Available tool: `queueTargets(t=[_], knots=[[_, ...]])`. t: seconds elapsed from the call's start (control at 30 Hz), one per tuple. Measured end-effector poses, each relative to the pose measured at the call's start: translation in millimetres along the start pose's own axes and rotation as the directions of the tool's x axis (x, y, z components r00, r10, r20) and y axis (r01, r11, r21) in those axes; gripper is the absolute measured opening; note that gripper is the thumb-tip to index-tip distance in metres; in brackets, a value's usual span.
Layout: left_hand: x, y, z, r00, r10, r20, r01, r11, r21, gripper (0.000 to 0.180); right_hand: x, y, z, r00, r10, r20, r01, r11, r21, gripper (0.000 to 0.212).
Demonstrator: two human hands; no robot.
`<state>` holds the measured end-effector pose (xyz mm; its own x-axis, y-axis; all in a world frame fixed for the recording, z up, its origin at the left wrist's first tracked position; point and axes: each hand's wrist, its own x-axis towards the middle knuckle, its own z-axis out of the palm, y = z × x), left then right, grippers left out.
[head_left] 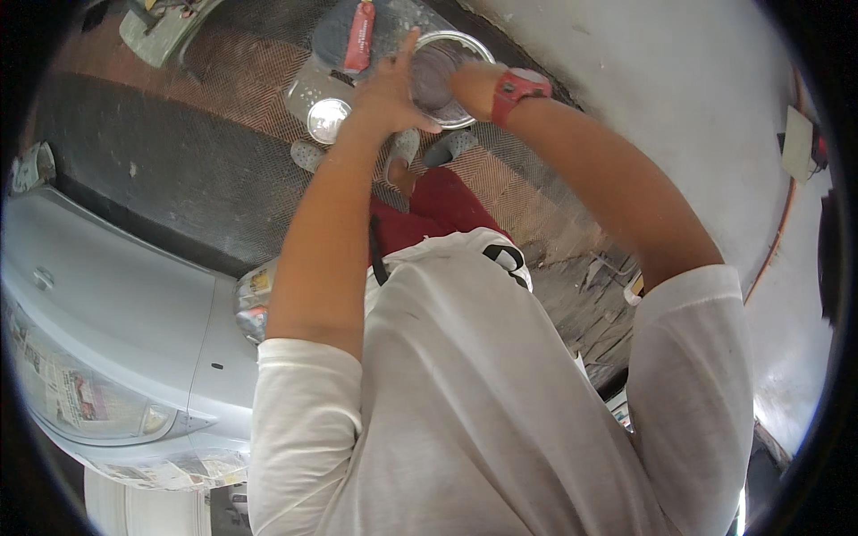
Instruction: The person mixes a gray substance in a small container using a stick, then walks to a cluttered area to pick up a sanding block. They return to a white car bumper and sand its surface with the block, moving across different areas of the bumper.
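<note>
A round metal can (453,36) with a shiny rim stands at the top middle, its inside greyish-mauve. My left hand (386,96) rests against its left side, the forefinger stretched away from me and the thumb reaching along the near rim. From the right, my right hand (475,87) reaches over the can's opening; its fingers are blurred and partly hidden, so I cannot make out what they hold, if anything. A red wristband or watch (518,91) is on my right wrist. Just left of the can lies a red tube (359,37), and nearer me a round, shiny silver lid or tin (329,119).
Under these things is a grey, spotted surface (308,85). A pale car (116,268), partly covered with newspaper, stands at left. A whitish wall (608,54) rises at right. My feet in grey clogs (402,147) stand on a patterned floor (241,67). A pale chair-like object (161,36) is at upper left.
</note>
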<state>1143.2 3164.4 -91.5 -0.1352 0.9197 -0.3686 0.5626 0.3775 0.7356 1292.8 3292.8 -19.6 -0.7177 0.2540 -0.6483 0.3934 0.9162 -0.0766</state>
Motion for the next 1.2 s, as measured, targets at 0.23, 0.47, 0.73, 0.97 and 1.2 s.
queueTargets(t=[0.23,0.47,0.73,0.97,1.2], knots=[[-2.2,16.1,-11.1,0.990,-0.124,0.066,0.120,0.991,0.055,0.165,19.2,9.4,36.8,0.950,-0.203,0.239,0.170,0.974,0.152,0.014],[0.2,7.9,-8.5,0.997,-0.067,0.044,0.067,0.998,0.000,0.165,-2.7,4.1,27.4,0.859,0.365,0.360,-0.426,0.117,0.897,0.012],[8.1,-6.4,-0.3,0.999,0.053,0.009,-0.053,0.998,-0.019,0.167,-12.9,9.5,9.5,0.987,0.044,-0.157,-0.035,0.998,0.059,0.017],[10.2,-11.4,4.4,0.998,0.062,-0.001,-0.062,0.998,-0.011,0.168,6.2,-12.0,12.5,0.999,0.026,0.045,-0.039,0.953,0.301,0.022],[10.5,-9.3,2.7,0.999,0.041,0.019,-0.041,0.999,-0.011,0.167,24.3,37.0,47.4,0.978,0.126,-0.165,-0.039,0.894,0.446,0.026]])
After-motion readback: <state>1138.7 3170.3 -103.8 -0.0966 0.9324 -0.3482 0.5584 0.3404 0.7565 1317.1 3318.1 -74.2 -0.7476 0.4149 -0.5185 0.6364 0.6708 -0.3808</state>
